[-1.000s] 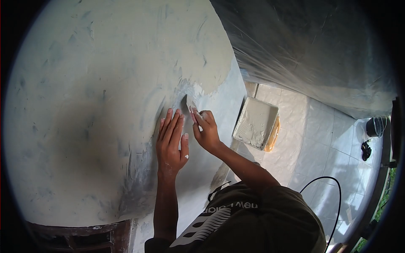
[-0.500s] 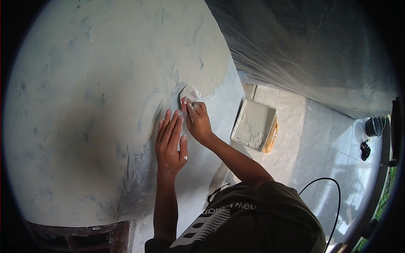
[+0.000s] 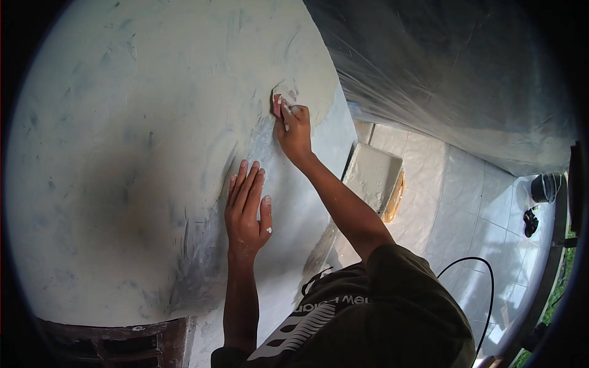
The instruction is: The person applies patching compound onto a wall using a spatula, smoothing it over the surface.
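My right hand (image 3: 295,132) is closed around a putty knife (image 3: 278,104) with a reddish handle, its blade smeared with pale filler. The blade presses against the wall (image 3: 165,80), which is coated in patchy cream filler over a bluish-grey base. Lower on the same wall, my left hand (image 3: 246,211) lies flat with its fingers stretched upward and holds nothing. White filler spots its thumb. Right of my forearm stands a rectangular tray (image 3: 400,167) of pale filler, partly hidden by that arm.
Plastic sheeting (image 3: 466,73) hangs along the right. Pale floor tiles (image 3: 454,190) lie below, with a dark bucket (image 3: 544,188) and a small black object (image 3: 531,222) at the far right. A black cable (image 3: 492,282) curves beside my shirt. A dark wooden frame (image 3: 175,343) borders the wall at lower left.
My right hand has moved up the wall with the putty knife, leaving a scraped bluish streak beneath it. My left hand has stayed in place.
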`<action>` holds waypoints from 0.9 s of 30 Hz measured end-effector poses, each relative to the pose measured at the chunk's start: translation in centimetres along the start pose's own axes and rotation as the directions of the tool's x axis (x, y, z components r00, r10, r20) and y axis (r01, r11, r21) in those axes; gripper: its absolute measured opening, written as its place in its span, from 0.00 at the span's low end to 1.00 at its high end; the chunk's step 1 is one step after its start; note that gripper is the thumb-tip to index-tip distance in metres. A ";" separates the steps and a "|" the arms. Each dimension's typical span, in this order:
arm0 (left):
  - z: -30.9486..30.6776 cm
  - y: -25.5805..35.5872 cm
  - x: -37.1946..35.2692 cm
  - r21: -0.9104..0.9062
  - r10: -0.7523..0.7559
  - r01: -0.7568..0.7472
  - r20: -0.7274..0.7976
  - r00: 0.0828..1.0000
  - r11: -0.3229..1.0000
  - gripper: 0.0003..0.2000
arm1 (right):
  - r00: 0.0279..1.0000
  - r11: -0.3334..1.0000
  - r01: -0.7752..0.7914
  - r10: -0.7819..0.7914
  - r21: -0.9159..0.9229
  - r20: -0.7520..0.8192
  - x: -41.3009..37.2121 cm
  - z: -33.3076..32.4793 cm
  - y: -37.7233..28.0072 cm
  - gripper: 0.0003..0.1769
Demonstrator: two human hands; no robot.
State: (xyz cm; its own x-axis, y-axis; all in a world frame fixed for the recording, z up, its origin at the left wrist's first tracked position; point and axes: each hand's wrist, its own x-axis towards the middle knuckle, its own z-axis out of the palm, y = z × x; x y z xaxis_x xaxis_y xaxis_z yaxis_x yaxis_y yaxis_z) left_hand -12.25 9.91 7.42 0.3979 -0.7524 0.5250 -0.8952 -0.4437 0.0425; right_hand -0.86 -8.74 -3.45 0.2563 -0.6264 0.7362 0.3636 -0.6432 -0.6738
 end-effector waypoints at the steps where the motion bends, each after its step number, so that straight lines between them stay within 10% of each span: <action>1: 0.0 -0.1 0.0 -0.003 0.003 -0.003 -0.003 1.000 1.000 0.21 | 1.000 1.000 0.000 -0.001 0.028 0.022 -1.4 -0.2 -0.9 0.24; 9: -0.1 -0.1 0.8 0.017 -0.017 0.016 0.028 0.999 1.000 0.23 | 0.985 0.975 -0.059 0.023 0.213 0.170 -9.1 -6.1 -5.2 0.23; 22: -0.6 0.8 1.5 0.058 -0.023 0.022 0.009 1.000 0.998 0.24 | 0.963 0.982 -0.158 0.176 0.104 -0.203 1.2 -2.3 4.2 0.16; 27: -0.7 0.6 1.6 0.070 -0.039 0.038 0.010 0.999 0.997 0.23 | 0.977 0.975 -0.213 0.214 0.064 -0.015 -1.6 0.3 2.9 0.20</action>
State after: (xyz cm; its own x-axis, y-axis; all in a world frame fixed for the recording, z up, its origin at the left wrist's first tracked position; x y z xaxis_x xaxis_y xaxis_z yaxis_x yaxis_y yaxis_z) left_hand -12.33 8.76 8.87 0.4342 -0.7396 0.5143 -0.8633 -0.5047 0.0030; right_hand 0.07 -9.42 -6.58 0.3144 -0.7564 0.5736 0.3572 -0.4656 -0.8097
